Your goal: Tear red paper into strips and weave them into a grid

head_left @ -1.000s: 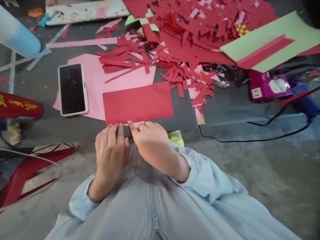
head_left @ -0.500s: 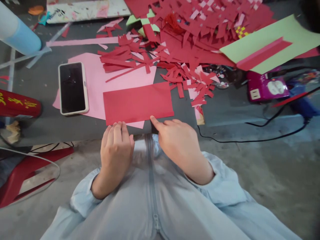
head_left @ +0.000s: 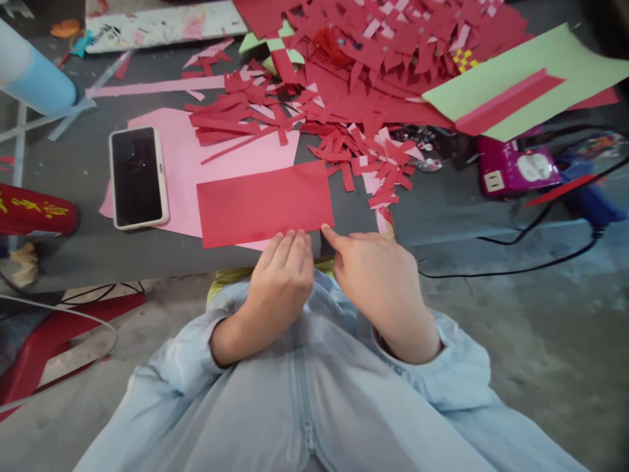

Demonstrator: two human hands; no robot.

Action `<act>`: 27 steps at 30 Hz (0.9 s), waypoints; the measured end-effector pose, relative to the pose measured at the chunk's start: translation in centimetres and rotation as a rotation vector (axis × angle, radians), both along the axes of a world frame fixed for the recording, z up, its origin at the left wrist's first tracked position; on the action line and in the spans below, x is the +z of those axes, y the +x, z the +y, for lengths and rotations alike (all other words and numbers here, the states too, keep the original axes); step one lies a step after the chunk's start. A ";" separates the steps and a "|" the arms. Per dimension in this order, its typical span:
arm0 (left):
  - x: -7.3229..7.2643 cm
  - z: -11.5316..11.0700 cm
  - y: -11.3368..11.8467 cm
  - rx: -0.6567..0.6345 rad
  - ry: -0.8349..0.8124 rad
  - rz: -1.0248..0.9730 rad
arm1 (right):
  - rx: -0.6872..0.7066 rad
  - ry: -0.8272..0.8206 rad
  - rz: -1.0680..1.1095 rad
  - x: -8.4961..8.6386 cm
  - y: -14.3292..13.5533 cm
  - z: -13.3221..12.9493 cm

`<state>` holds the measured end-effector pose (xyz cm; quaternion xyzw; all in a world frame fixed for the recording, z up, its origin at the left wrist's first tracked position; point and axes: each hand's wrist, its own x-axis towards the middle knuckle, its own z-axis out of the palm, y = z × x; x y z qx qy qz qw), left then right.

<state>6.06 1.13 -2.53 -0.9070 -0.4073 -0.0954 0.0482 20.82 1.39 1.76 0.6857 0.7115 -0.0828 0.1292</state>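
A red paper rectangle (head_left: pixel 265 202) lies flat near the table's front edge, partly over a larger pink sheet (head_left: pixel 184 154). My left hand (head_left: pixel 282 278) rests its outstretched fingers, side by side, on the near edge of the rectangle, right of its middle. At the near right corner, my right hand (head_left: pixel 378 282) touches the paper with its extended index finger; its other fingers are bent and partly hidden. Neither hand grips anything visible. Left of the rectangle, a phone (head_left: pixel 138 177) lies on the pink sheet.
Red and pink paper scraps (head_left: pixel 230 115) are heaped behind the rectangle. A light green sheet (head_left: pixel 521 78) and a purple box (head_left: pixel 518 172) are at the right, near black cables. A red can (head_left: pixel 37 210) and a blue-and-white bottle (head_left: pixel 37 75) stand or lie at the left.
My left hand has slid right along the near edge of the red paper. My right hand has moved right to the paper's corner. The view has shifted slightly.
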 end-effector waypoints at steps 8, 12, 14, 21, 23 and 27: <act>-0.7 -0.1 1.4 -0.001 0.060 0.072 | 0.011 0.007 0.016 -0.2 0.0 -0.1; 0.0 -0.2 0.5 0.046 -0.034 0.126 | -0.001 -0.007 0.024 -0.1 0.0 0.0; 0.0 -0.1 -0.2 0.060 -0.002 0.122 | -0.011 -0.008 0.029 0.0 0.0 0.0; -0.4 -0.5 -2.8 0.107 0.022 0.052 | -0.015 0.011 0.032 -0.1 0.1 0.0; -0.3 -0.7 -3.5 0.124 0.008 0.047 | -0.017 0.019 0.031 -0.2 0.1 -0.1; 0.1 -0.9 -4.7 0.162 0.000 0.051 | -0.009 0.032 0.028 -0.4 0.1 -0.1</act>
